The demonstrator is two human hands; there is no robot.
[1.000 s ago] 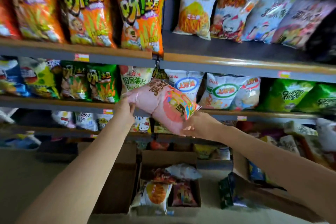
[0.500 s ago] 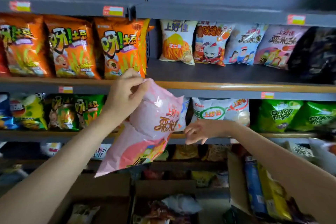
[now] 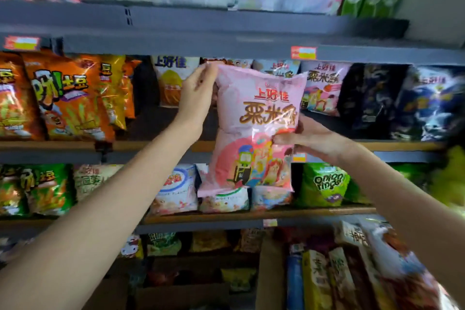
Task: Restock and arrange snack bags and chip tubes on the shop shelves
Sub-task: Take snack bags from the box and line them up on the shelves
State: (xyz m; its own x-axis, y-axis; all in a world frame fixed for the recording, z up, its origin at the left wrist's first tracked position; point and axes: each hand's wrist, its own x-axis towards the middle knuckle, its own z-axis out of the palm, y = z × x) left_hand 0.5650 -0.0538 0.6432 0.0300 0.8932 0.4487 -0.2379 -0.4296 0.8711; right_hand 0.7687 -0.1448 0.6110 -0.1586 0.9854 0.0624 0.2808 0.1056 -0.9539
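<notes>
Front of the middle shelf [image 3: 251, 145], a pink snack bag [image 3: 256, 131] is held upright in the air by both hands. Left hand [image 3: 195, 98] pinches its top left corner; right hand [image 3: 309, 139] grips its right edge about halfway down, thumb on the front. Hands apart, one at each side. Left of the bag: orange bags [image 3: 68, 98] on that shelf. Behind it, a matching pink bag [image 3: 323, 88]. Below right of it, a green onion rings bag [image 3: 324, 184].
</notes>
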